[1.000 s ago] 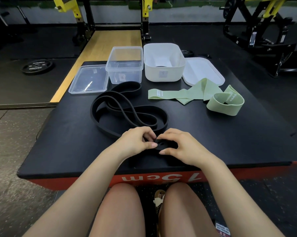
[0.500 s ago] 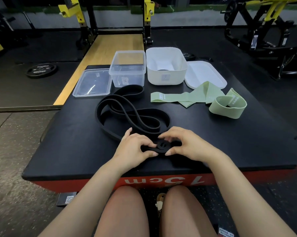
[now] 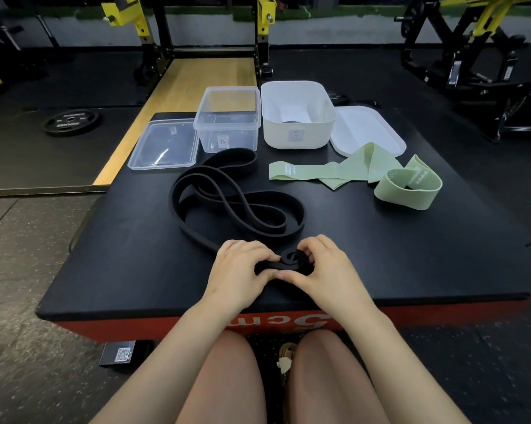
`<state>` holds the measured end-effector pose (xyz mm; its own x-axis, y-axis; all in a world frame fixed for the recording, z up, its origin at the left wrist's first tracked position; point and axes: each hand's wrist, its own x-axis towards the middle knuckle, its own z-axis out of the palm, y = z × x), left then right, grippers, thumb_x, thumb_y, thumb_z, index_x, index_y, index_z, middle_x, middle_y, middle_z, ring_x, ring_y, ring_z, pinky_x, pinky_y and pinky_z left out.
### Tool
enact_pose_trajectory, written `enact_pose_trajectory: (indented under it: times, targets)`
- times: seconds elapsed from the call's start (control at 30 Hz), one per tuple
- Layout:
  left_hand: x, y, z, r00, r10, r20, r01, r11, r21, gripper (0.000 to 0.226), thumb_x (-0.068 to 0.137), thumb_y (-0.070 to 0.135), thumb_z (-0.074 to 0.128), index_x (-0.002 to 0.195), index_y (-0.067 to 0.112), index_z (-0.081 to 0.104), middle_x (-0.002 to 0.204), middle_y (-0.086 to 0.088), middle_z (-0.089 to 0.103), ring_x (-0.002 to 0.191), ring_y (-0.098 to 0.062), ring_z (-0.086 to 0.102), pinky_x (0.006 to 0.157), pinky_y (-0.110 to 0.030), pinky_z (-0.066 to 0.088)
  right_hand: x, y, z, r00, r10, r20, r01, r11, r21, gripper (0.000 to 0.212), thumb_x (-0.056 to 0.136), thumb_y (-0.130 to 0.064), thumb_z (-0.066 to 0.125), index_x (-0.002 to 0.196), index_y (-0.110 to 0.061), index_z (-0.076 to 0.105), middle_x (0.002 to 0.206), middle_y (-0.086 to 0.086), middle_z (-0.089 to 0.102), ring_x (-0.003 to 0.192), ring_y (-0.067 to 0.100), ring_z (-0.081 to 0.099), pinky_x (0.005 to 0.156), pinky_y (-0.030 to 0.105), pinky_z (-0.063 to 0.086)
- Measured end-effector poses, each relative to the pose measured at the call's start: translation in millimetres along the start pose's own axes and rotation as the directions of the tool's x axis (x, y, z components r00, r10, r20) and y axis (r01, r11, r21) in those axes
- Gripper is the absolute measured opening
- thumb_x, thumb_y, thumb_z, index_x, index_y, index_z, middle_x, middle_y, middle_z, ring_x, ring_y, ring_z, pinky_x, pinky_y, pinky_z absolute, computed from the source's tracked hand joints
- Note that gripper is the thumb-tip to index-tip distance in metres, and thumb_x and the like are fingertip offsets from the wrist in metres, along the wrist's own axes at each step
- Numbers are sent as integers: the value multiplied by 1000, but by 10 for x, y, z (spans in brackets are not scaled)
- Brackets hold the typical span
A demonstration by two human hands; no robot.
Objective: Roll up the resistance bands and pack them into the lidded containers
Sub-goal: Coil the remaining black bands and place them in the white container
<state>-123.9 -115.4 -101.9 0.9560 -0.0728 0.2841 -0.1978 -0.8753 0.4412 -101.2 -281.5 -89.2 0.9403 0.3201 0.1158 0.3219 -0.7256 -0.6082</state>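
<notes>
A long black resistance band (image 3: 227, 200) lies in loose loops on the black platform (image 3: 380, 255). Its near end is wound into a small tight coil, pinched between my left hand (image 3: 239, 270) and my right hand (image 3: 325, 267) near the platform's front edge. Two pale green bands lie at the right: one flat and folded (image 3: 328, 171), one standing as a loop (image 3: 408, 188). At the back stand a clear container (image 3: 227, 117) and a white container (image 3: 297, 117), both without lids. The clear lid (image 3: 163, 145) lies left of them, the white lid (image 3: 365, 130) right.
The platform has a red front face with a drop to the gym floor on all sides. A weight plate (image 3: 71, 120) lies on the floor at left. Yellow and black rack frames (image 3: 264, 22) stand behind. My knees are below the front edge.
The coil at the band's near end has grown a little between my fingers. Both hands stay at the front edge, and the loose loops have shifted slightly.
</notes>
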Motion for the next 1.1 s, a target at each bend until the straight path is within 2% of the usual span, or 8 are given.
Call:
enact_pose_trajectory:
  times: [0.1, 0.2, 0.33, 0.57, 0.7, 0.9, 1.0, 1.1]
  targets:
    - [54, -38, -58, 997, 47, 68, -47, 999, 0, 29, 82, 38, 67, 107, 24, 69, 110, 14, 64, 104, -8, 55, 95, -18, 23, 41, 17, -10, 1000, -14, -2, 14, 1000, 4, 47, 73, -50, 73, 106, -19, 58, 94, -12, 48, 89, 6, 49, 81, 21, 43]
    - [144, -122, -163, 967, 114, 226, -111, 994, -26, 33, 82, 31, 69, 114, 23, 67, 114, 12, 63, 108, -7, 55, 101, -28, 35, 85, 52, -59, 996, -74, 48, 74, 997, 2, 43, 75, -47, 73, 107, -21, 60, 95, -13, 49, 88, 4, 48, 79, 18, 40]
    - [206, -128, -246, 952, 97, 289, -70, 992, -102, 44, 77, 34, 74, 118, 25, 63, 108, 14, 64, 91, -2, 56, 95, -27, 43, 188, 118, -154, 966, -187, 180, 186, 982, 23, 42, 76, -45, 74, 109, -23, 61, 99, -15, 52, 89, 0, 48, 82, 16, 38]
    - [250, -95, -234, 922, 82, 379, -7, 981, -194, 48, 71, 35, 79, 114, 28, 60, 104, 21, 63, 93, 3, 56, 92, -16, 38, 434, 261, -354, 864, -243, 442, 193, 969, 155, 45, 72, -36, 79, 114, -29, 64, 108, -20, 55, 105, 1, 53, 95, 17, 40]
    - [167, -55, -174, 950, 57, 307, -3, 985, -175, 46, 72, 39, 77, 111, 35, 55, 101, 28, 59, 94, 13, 52, 100, -12, 19, 522, 234, -391, 835, -238, 497, 190, 971, 145, 46, 71, -30, 82, 113, -27, 63, 108, -12, 58, 101, 3, 53, 93, 18, 41]
    - [74, -11, -117, 984, 20, 178, 1, 993, -116, 34, 76, 41, 73, 108, 33, 63, 95, 26, 58, 89, 7, 50, 98, -15, 20, 220, 240, -323, 923, -170, 344, 141, 984, 109, 52, 77, -38, 75, 124, -32, 52, 113, -24, 53, 107, -10, 48, 97, 15, 39]
    - [78, -6, -129, 986, 21, 163, -2, 994, -113, 35, 75, 41, 74, 107, 33, 65, 90, 21, 57, 87, 3, 50, 99, -17, 23, 46, 202, -206, 966, -140, 217, 127, 989, 72, 60, 72, -51, 73, 124, -31, 50, 109, -25, 43, 104, -7, 44, 92, 10, 36]
    - [78, -10, -138, 988, 16, 152, 0, 994, -110, 36, 74, 42, 74, 107, 32, 66, 85, 20, 55, 80, 8, 45, 96, -16, 24, 9, 171, -84, 986, -111, 128, 114, 993, -18, 68, 66, -57, 74, 122, -28, 49, 105, -21, 42, 103, 0, 41, 92, 18, 36]
